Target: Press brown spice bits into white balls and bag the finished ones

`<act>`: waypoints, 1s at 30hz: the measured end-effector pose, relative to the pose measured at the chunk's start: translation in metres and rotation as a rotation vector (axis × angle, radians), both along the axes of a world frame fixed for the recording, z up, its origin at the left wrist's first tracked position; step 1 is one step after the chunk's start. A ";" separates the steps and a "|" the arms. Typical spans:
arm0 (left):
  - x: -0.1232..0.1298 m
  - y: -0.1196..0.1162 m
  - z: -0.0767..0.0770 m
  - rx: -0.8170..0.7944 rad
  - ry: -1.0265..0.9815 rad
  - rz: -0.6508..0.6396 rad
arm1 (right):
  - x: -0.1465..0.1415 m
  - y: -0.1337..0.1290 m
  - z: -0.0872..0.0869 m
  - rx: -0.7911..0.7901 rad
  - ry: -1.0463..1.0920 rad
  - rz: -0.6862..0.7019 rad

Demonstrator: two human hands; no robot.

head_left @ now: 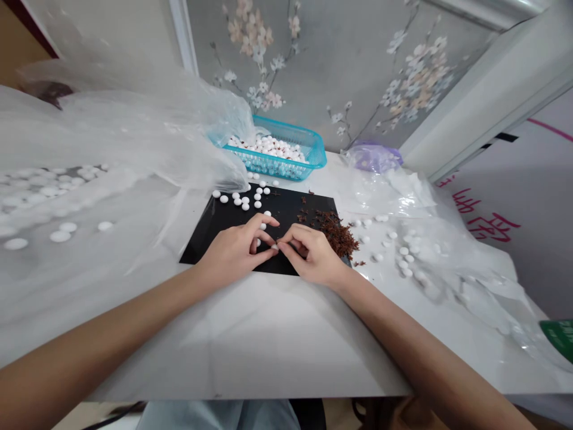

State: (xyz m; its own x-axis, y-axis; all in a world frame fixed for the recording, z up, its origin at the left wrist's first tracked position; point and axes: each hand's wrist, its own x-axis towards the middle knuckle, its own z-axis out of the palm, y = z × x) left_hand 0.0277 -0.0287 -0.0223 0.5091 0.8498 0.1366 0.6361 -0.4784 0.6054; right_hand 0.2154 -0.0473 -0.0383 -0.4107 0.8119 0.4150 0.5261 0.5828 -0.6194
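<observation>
While left fingers (267, 255) grasp a white piece (274, 246) (smooth, rounded), right fingers (287, 250) pinch alongside.

Blossoms (418, 77) pattern the grey wall (331, 54), and red writing (495, 228) shows at right.

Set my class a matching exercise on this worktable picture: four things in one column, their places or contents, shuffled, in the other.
Things
1. Blue basket
2. Reddish-brown pile
3. Black mat
4. Purple bundle

Places or contents
A. Partly beneath the left hand and right hand
B. Near the flowered wall, right of the basket
C. Holds many small white pieces
D. At the mat's right end

Pairs: 1-C, 2-D, 3-A, 4-B
</observation>
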 end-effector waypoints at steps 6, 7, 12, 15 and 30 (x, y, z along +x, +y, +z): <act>0.001 0.000 0.001 -0.053 -0.031 0.013 | -0.001 -0.001 0.002 -0.023 0.040 0.033; 0.001 0.000 0.001 -0.059 -0.035 0.013 | -0.001 -0.001 0.002 -0.031 0.039 0.039; 0.000 -0.001 0.003 -0.097 -0.050 0.000 | -0.003 -0.003 0.004 -0.060 0.019 0.027; 0.000 0.000 0.003 -0.123 -0.063 0.007 | -0.004 -0.004 0.005 -0.060 0.001 0.046; 0.001 0.004 0.004 -0.264 -0.183 0.056 | -0.012 -0.008 0.006 -0.103 -0.010 -0.024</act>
State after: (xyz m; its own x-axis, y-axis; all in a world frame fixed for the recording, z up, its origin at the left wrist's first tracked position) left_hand 0.0288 -0.0250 -0.0181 0.4483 0.8938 -0.0074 0.5261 -0.2571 0.8106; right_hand 0.2037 -0.0549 -0.0324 -0.3947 0.8595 0.3248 0.5454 0.5036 -0.6700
